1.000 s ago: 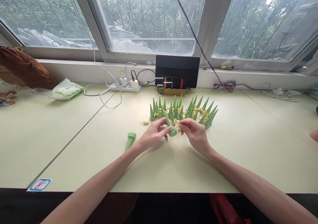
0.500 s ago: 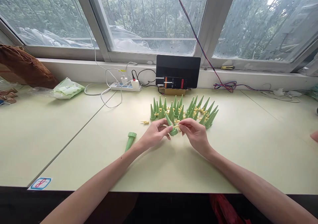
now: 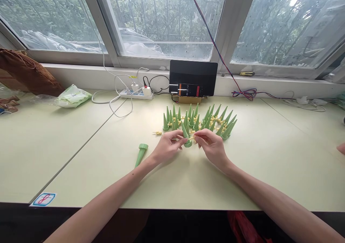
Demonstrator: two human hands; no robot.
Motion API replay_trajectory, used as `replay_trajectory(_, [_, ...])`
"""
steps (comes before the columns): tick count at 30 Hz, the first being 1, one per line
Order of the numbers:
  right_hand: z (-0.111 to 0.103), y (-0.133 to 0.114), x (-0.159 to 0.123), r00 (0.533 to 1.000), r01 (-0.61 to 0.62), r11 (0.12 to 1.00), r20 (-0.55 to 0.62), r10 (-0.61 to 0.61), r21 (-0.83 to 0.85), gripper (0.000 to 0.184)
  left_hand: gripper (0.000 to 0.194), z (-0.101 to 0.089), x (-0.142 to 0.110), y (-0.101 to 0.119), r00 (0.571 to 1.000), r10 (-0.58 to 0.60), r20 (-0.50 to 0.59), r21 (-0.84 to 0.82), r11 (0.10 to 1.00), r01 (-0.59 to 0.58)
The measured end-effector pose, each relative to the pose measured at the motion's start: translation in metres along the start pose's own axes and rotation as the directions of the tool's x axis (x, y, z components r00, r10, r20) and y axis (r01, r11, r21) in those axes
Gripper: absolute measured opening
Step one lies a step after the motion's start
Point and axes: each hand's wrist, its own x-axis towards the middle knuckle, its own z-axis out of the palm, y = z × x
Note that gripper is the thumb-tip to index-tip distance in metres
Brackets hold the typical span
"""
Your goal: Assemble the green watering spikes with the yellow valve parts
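Note:
My left hand (image 3: 171, 145) pinches a green plant-watering spike (image 3: 187, 143), its point up and its wide capped end down. The fingers of my right hand (image 3: 211, 145) are closed on a small yellow valve (image 3: 191, 138), which touches or lies very close to the spike's lower side; the exact contact is too small to make out. Just beyond both hands stand several green spikes (image 3: 228, 130), points up, with yellow valves among them. One loose yellow valve (image 3: 157, 132) lies left of that group. A single spike (image 3: 141, 154) lies beside my left forearm.
A dark tablet (image 3: 192, 70) leans at the back, with a phone (image 3: 190, 90) showing a timer before it. To the left are a power strip (image 3: 140, 95) with looped cables, a green-white packet (image 3: 73, 96) and a brown bag (image 3: 29, 72). Another person's fingertip (image 3: 341, 147) shows at the right edge.
The spike in my left hand has tipped to a more upright angle. My right hand keeps its pinch on the yellow valve with only slight movement.

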Motion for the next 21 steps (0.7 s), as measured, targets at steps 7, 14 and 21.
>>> replay_trajectory(7, [0.0005,-0.0002,-0.0005,1.0,0.018,1.0,0.003,-0.018,0.004,0.01,0.031,0.0022,-0.0004,-0.0027,0.998,0.055,-0.035,0.016,0.998,-0.054])
replay_trajectory(14, [0.0011,-0.001,-0.0018,0.994,0.109,0.988,0.009,-0.109,-0.108,0.01,0.029,0.0039,-0.0017,-0.0014,0.998,0.042,-0.044,-0.004,0.999,-0.042])
replay_trajectory(21, [0.0016,0.0,-0.0012,0.999,0.044,0.999,-0.001,-0.044,-0.001,0.007,0.024,0.0048,-0.0026,-0.0056,0.99,0.119,-0.079,0.038,0.992,-0.117])
